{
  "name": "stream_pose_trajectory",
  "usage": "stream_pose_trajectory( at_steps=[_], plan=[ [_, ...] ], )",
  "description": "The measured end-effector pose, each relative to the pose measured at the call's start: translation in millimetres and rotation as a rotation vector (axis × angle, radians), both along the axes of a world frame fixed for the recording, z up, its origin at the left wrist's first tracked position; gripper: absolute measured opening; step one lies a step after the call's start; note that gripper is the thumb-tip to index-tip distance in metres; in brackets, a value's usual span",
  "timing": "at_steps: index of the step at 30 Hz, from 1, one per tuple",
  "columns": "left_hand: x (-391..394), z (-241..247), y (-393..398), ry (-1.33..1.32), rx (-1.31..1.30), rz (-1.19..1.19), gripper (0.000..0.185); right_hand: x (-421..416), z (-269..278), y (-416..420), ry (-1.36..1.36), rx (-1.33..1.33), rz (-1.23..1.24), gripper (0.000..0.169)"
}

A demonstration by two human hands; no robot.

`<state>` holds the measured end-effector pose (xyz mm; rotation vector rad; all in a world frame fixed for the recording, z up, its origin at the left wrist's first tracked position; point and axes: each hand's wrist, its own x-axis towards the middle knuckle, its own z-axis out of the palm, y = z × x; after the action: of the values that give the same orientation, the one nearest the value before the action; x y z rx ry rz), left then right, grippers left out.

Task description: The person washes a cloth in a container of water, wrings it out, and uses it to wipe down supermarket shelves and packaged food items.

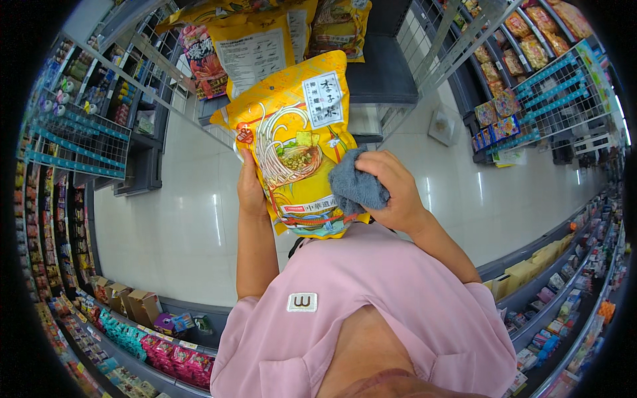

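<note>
A large yellow bag of instant rice noodles [293, 154] is held up in front of my chest, its printed front with a noodle bowl facing me. My left hand [253, 186] grips its left edge, the fingers hidden behind it. In my right hand [395, 191] is a bunched grey-blue cloth [356, 181], which touches the bag's lower right side. Just beyond stands a dark grey shelf [380, 74]. It carries more yellow bags [256, 54], one with its back label showing, and a pink-and-red snack packet [201, 64].
Clear panels and wire mesh [418, 54] flank the shelf. Packed snack racks rise at the left [59, 214] and upper right [532, 40]. Behind me, low shelves hold pink packets [174, 355] and cardboard boxes [144, 308]. Pale glossy tiles [164, 224] cover the aisle floor. A whitish square object [443, 124] lies there.
</note>
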<state>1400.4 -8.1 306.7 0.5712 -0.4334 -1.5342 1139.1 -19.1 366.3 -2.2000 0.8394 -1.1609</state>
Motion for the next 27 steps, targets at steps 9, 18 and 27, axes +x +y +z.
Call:
stream_pose_trajectory(
  at_steps=[9, 18, 27],
  plan=[
    [-24, -22, 6, -0.359, 0.151, -0.119, 0.054, 13, 35, -57, 0.002, -0.309, -0.389, 0.051],
    [-11, -14, -25, 0.161, -0.031, -0.201, 0.053, 67, -3, -17, 0.251, -0.309, 0.399, 0.05],
    [28, -8, -18, 0.058, -0.045, 0.139, 0.048, 0, -31, -17, 0.097, -0.081, 0.16, 0.052]
  ],
)
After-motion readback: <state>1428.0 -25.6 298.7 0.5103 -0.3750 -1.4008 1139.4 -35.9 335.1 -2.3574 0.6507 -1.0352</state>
